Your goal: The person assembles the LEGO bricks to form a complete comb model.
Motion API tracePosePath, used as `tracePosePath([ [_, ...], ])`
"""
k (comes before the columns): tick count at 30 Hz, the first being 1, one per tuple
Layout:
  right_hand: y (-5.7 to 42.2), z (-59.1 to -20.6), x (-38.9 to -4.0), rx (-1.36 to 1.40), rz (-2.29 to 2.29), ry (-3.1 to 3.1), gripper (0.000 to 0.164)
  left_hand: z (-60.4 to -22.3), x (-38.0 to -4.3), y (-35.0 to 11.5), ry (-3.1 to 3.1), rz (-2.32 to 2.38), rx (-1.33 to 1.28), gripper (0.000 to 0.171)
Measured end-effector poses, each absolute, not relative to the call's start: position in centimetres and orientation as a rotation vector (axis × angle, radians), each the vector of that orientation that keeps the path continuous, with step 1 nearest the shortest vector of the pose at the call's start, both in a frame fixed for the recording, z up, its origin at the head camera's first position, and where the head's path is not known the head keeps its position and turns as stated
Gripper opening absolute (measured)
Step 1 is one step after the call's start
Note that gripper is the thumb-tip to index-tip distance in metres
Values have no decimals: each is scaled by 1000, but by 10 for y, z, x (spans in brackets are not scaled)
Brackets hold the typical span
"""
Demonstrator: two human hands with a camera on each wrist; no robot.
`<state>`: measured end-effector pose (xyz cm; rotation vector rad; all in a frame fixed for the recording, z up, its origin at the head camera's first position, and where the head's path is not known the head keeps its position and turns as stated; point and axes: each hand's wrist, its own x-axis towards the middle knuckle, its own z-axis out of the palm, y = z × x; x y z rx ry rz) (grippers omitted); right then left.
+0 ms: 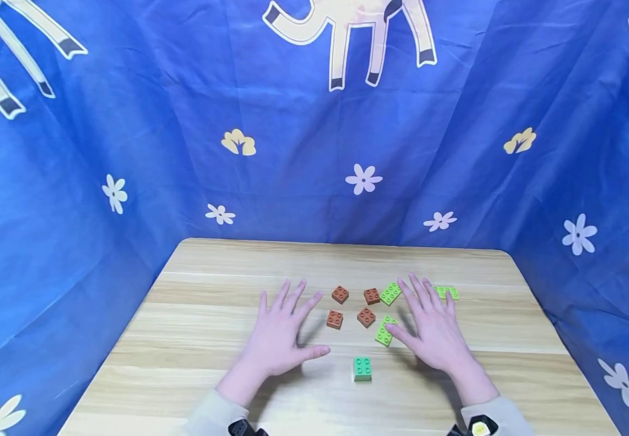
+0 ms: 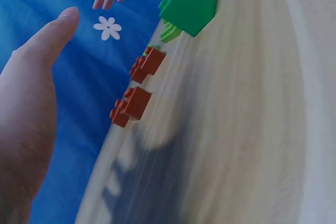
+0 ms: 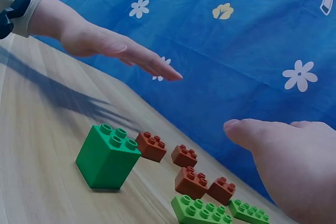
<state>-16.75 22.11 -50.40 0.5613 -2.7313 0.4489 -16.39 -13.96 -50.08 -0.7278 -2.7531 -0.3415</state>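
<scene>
My left hand point(image 1: 278, 339) hovers over the table, fingers spread and straight, holding nothing. My right hand point(image 1: 433, 332) does the same on the other side, its thumb overlapping a lime green brick point(image 1: 384, 336) in the head view. Between the hands lie several reddish-brown square bricks point(image 1: 334, 320). Another lime brick point(image 1: 390, 293) sits by the right fingertips, and a third lime brick point(image 1: 453, 294) is partly hidden behind the little finger. Nearest to me stands a taller dark green brick point(image 3: 107, 158), studs up. In the right wrist view the left hand point(image 3: 100, 43) hangs above the tabletop.
The bricks rest on a light wood-grain table point(image 1: 194, 339) with rounded far corners. A blue cloth point(image 1: 303, 200) with white flowers and animal figures encloses its back and sides. Both hands cast shadows on the wood.
</scene>
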Motion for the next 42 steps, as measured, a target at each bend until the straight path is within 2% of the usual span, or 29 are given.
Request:
tracePosePath([
  [23,207,-511,-171,616,484,-2725,99,-517,-151,-118,-2729,-393,-847,107],
  [42,195,-528,-178,659,535,-2689,90,-530,-144,-91,-2648,-445,-1002,101],
])
